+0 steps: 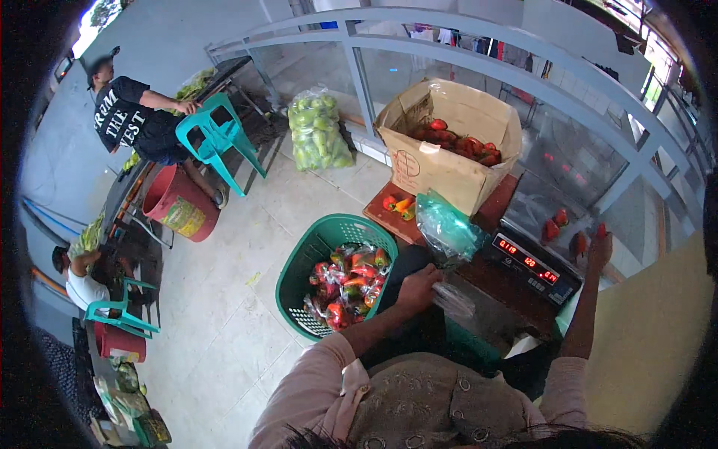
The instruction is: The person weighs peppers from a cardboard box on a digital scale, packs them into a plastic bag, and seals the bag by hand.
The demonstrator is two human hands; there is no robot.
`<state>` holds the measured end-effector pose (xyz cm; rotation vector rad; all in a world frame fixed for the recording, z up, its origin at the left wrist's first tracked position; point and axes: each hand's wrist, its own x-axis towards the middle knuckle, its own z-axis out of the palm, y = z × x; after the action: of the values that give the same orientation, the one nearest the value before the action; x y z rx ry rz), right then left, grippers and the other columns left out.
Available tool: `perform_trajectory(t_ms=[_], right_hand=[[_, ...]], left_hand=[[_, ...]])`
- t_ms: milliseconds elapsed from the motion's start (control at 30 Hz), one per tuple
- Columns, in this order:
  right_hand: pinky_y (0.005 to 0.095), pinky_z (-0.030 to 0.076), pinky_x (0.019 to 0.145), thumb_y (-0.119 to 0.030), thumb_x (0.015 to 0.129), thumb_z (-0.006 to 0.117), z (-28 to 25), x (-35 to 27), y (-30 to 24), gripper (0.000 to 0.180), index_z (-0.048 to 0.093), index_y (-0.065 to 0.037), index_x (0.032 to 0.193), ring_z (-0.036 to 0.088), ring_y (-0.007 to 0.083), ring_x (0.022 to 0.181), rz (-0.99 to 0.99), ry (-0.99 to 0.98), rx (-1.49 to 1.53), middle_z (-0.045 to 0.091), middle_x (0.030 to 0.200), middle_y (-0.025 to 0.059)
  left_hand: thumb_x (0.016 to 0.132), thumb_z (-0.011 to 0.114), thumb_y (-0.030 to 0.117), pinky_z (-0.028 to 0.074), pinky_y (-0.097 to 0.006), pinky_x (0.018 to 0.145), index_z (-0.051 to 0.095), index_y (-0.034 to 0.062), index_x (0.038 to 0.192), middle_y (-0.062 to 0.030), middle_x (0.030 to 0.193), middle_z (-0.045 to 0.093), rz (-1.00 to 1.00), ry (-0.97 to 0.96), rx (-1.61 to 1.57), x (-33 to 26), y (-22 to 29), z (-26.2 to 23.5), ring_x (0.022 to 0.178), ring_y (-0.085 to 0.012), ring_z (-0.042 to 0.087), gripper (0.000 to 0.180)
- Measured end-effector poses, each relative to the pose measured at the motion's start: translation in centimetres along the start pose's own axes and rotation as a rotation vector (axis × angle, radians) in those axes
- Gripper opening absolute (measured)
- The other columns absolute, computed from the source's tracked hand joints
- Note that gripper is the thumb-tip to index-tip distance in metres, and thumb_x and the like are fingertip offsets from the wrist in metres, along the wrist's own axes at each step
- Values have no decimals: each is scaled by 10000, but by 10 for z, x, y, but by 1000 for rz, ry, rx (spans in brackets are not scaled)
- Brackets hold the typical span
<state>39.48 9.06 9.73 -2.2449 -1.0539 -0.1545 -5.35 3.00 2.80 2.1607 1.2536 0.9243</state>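
My left hand (419,289) is closed on a clear plastic bag (454,301) above my lap. My right hand (599,247) reaches over the far side of a digital scale (532,263) with a lit red display, and a red pepper (601,230) shows at its fingertips. Several more red peppers (551,230) lie on the scale's pan. By my left knee stands a green basket (293,258) with bagged red and green peppers (351,280). A green-tinted plastic bag (449,224) lies beyond my left hand, next to loose red and orange peppers (404,206).
An open cardboard box (437,179) with red peppers stands on the low brown table (381,200). Behind it runs a grey railing (479,49). A bag of green peppers (318,131), a teal chair (224,138) and a red bin (179,202) are on the left, where two people work.
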Motion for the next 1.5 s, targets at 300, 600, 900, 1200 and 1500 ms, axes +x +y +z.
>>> perform_trajectory(t_ms=[300, 600, 900, 1200, 1500], right_hand=[[391, 374, 797, -291, 750, 547, -6, -34, -17, 380, 487, -12, 1001, 475, 325, 928, -225, -139, -81, 459, 1034, 167], [410, 447, 699, -221, 718, 559, 69, 23, 67, 292, 531, -47, 952, 562, 299, 791, -591, -34, -376, 563, 910, 150], [391, 482, 624, -228, 751, 483, 56, 27, 9, 203, 578, -62, 820, 586, 290, 735, -416, -263, -602, 592, 815, 139], [332, 460, 548, -198, 790, 455, 30, 31, 68, 179, 562, -83, 877, 585, 233, 704, -492, -290, -413, 575, 887, 70], [271, 412, 815, -211, 721, 604, -101, -137, -67, 578, 352, -27, 1208, 491, 154, 961, -51, -767, 1225, 471, 1108, 74]], left_hand=[[611, 512, 33, 439, -386, 613, 489, 81, 813, -79, 798, 454, 22, 8, 39, -2, -1, -2, 763, -290, 524, 209], [623, 520, 43, 433, -396, 620, 479, 83, 811, -80, 792, 450, -30, -91, 120, 2, -3, 6, 766, -281, 522, 196], [650, 529, 67, 433, -396, 630, 472, 83, 830, -95, 819, 446, -56, -71, 109, -1, -3, -2, 791, -290, 520, 190], [606, 546, 63, 429, -413, 625, 492, 77, 821, -93, 805, 464, 32, -29, 61, -3, 0, 2, 758, -293, 534, 222], [594, 584, 120, 434, -371, 632, 522, 85, 814, -101, 781, 531, -20, -43, 105, 1, -1, -4, 781, -286, 546, 231]])
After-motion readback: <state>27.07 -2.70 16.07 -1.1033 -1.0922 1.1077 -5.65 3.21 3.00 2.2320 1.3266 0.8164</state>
